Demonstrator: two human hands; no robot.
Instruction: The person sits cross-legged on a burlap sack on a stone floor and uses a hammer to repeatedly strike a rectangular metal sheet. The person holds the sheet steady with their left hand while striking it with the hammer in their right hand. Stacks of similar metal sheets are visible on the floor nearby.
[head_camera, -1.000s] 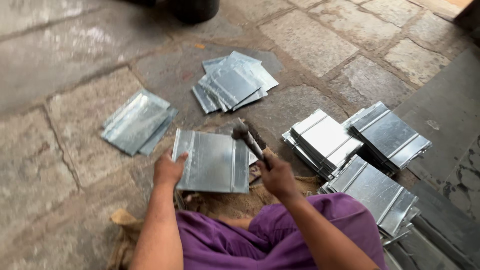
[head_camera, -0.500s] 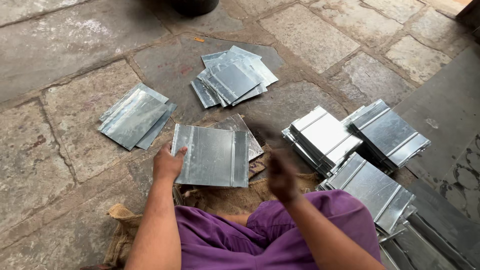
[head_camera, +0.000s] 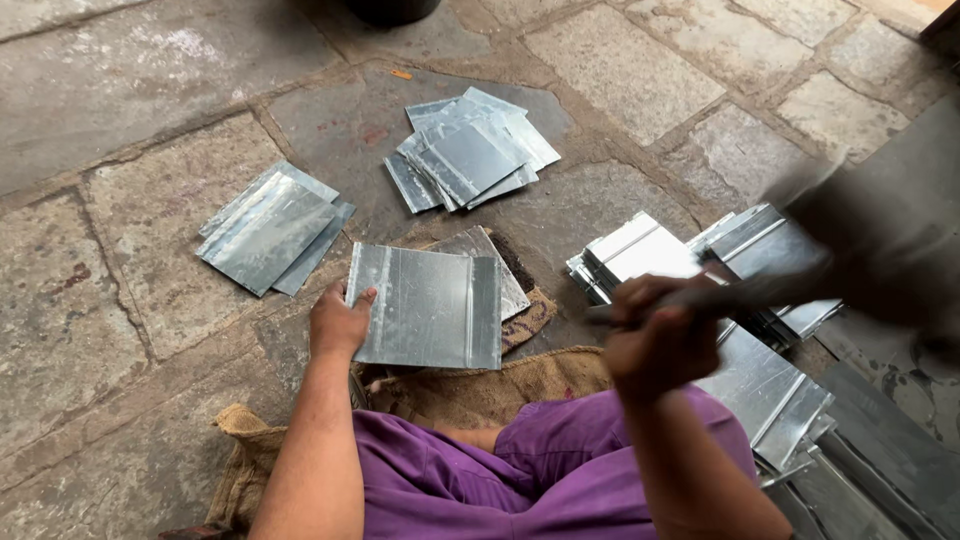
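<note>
The left hand (head_camera: 338, 322), fingers pressed flat, pins the metal sheet (head_camera: 430, 306), its folded edge running away from the person. The right hand (head_camera: 655, 340), fingers clenched round the hammer (head_camera: 760, 290), has swung up; its blurred handle points right.

The hammer (head_camera: 800, 280) in the right hand (head_camera: 655, 340) is motion-blurred.
</note>
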